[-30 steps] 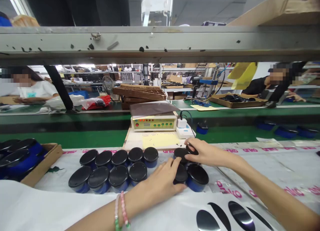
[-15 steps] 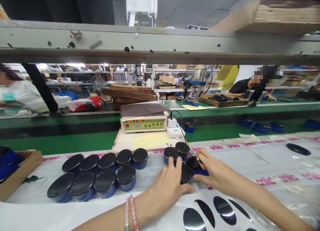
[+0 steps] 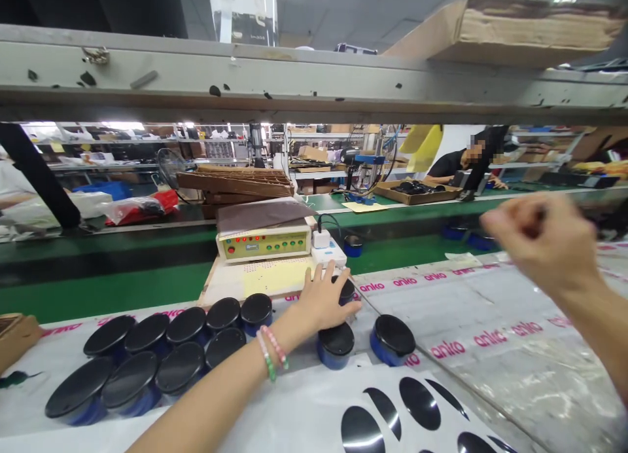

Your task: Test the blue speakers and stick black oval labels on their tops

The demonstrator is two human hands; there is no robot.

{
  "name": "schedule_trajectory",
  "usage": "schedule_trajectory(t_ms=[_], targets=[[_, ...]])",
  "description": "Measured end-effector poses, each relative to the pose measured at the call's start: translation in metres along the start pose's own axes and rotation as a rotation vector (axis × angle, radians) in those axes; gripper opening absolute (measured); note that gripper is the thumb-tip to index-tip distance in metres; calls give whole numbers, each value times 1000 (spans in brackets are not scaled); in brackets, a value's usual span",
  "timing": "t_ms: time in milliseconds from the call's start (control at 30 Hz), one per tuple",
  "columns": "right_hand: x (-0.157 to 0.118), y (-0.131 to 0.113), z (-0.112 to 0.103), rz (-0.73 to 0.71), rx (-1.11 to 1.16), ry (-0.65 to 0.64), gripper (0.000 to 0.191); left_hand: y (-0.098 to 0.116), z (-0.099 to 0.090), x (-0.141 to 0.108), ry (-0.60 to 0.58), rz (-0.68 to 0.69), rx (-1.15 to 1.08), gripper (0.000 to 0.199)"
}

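My left hand (image 3: 326,296), with a beaded bracelet, lies palm down with fingers spread over a round black-topped blue case (image 3: 345,289), partly hidden beneath it. Just below this hand stands another such case (image 3: 336,344); a third case (image 3: 394,338) stands to its right. My right hand (image 3: 544,243) is raised above the right side of the table, blurred, its fingers curled; what they hold, if anything, cannot be made out. A thin cord (image 3: 456,373) runs diagonally across the table. In front lies a white sheet (image 3: 304,407) with glossy black discs (image 3: 419,404).
Several more cases (image 3: 181,368) stand in two rows at left. Behind them sits a control box (image 3: 265,243) with lit red indicators, beside a white power adapter (image 3: 328,250). A shelf beam (image 3: 294,80) crosses overhead. A co-worker (image 3: 454,162) sits beyond the green conveyor (image 3: 122,270).
My right hand has left the cluster of cases and risen to the right. One case now stands apart at right. My left hand has spread its fingers. The view has shifted right.
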State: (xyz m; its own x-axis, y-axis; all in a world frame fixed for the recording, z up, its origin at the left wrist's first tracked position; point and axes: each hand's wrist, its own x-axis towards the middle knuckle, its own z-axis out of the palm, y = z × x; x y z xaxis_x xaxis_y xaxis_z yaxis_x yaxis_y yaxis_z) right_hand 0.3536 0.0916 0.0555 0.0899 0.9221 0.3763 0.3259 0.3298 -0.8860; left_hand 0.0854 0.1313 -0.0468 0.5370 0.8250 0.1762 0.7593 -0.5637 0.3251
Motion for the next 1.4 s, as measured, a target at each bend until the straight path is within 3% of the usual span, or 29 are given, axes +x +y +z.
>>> schedule_trajectory(t_ms=[100, 200, 267, 333, 467, 600, 667, 733, 867, 933, 1033, 1100, 1167, 1200, 1267, 1333, 1400], targets=[[-31, 25, 20, 37, -229, -195, 38, -12, 3, 12, -56, 62, -61, 62], [-59, 49, 58, 54, -565, -517, 31, -15, 2, 13, -73, 108, -114, 56], [-67, 56, 79, 40, -690, -587, 22, -13, 0, 10, -85, 126, -137, 55], [-65, 56, 90, 27, -691, -569, 21, -12, -3, 6, -103, 137, -151, 56], [-32, 51, 84, 2, -686, -611, 29, -12, -14, -4, -149, 140, -188, 59], [39, 64, 77, 16, -797, -351, 33, -9, -29, -20, -69, 70, -257, 51], [75, 80, 88, 47, -848, -264, 29, -5, -38, -27, 11, 38, -301, 46], [102, 97, 106, 82, -862, -261, 30, -2, -45, -33, 74, 24, -344, 39], [118, 109, 128, 125, -837, -250, 29, -3, -57, -44, 153, -63, -588, 34], [111, 96, 122, 122, -819, -194, 31, -4, -60, -50, 179, -137, -797, 35], [83, 53, 103, 62, -744, -160, 40, 1, -64, -58, 223, -233, -1193, 41], [51, 15, 97, -25, -640, -230, 41, 9, -68, -63, 219, -251, -1503, 48], [13, -24, 101, -133, -418, -406, 41, 18, -73, -71, 80, -190, -1751, 52], [-5, -41, 106, -176, -335, -502, 40, 21, -76, -76, -9, -139, -1823, 52], [-34, -67, 118, -282, -366, -504, 35, 25, -80, -86, -105, -63, -1891, 48], [-51, -83, 126, -383, -446, -395, 27, 24, -83, -95, -35, -68, -1922, 40], [-60, -87, 129, -435, -431, -343, 32, 19, -84, -101, 65, -136, -1935, 38]])
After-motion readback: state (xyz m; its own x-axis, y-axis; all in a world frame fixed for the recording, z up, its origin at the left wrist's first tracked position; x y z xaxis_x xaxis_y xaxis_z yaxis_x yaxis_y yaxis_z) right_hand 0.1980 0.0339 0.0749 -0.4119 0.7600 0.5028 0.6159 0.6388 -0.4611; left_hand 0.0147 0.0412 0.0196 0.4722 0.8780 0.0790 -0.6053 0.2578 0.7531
